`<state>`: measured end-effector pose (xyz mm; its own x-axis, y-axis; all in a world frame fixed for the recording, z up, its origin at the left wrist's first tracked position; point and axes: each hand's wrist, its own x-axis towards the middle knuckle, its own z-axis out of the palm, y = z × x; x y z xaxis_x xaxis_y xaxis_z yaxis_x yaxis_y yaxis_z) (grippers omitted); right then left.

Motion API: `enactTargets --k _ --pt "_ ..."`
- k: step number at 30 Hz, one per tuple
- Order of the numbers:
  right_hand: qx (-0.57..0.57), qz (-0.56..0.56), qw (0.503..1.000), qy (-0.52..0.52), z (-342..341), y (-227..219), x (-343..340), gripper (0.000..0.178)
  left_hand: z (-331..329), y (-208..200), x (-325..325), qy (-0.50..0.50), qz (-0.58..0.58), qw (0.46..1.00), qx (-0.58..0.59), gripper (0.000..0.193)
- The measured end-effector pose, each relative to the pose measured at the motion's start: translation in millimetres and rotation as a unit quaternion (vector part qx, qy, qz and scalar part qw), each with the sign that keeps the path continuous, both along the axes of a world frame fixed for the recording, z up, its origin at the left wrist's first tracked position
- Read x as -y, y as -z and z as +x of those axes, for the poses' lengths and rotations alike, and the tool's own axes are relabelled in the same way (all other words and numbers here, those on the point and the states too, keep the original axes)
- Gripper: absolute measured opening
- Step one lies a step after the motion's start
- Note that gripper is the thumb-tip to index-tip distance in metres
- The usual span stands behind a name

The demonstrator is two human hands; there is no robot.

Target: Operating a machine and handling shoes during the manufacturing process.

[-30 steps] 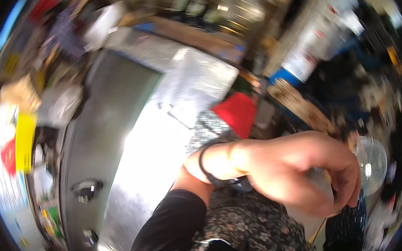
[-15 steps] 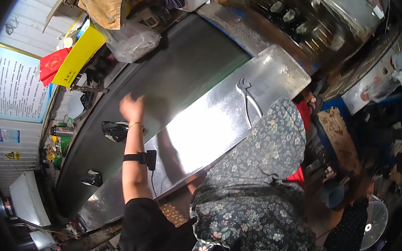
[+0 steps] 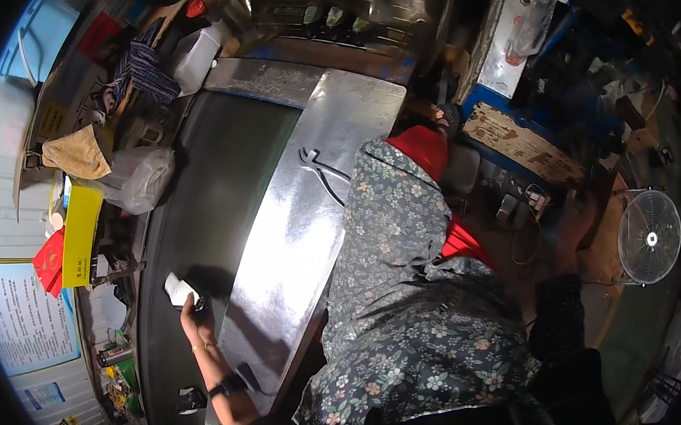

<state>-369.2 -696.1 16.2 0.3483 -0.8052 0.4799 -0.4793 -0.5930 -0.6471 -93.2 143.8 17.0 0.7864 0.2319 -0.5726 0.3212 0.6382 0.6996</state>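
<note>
A white piece (image 3: 179, 290) juts beyond the left fingers (image 3: 190, 303).

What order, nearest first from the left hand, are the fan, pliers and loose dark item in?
In the head view:
1. Loose dark item: below the left hand, on the dark surface.
2. Pliers: up and right, on the shiny metal.
3. Fan: far right.
</note>
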Motion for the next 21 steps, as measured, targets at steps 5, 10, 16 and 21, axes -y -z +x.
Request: enactTargets --k 5,10,16,21 --pt "0.117 0.422 0.830 -0.346 114 -54 -73 0.031 -61 -87 150 0.161 0.045 0.982 0.092 0.046" --pt "0.161 0.381 0.709 -0.571 184 -166 -178 0.068 -80 -122 318 0.437 0.067 0.870 0.216 0.095" --pt "0.106 0.037 0.880 -0.462 152 -141 -181 0.038 -41 -144 402 0.585 0.336 0.599 0.431 0.063" --pt "0.060 -0.090 0.844 -0.526 141 -164 -225 0.037 -37 -122 470 0.498 -0.097 0.837 0.204 0.042"
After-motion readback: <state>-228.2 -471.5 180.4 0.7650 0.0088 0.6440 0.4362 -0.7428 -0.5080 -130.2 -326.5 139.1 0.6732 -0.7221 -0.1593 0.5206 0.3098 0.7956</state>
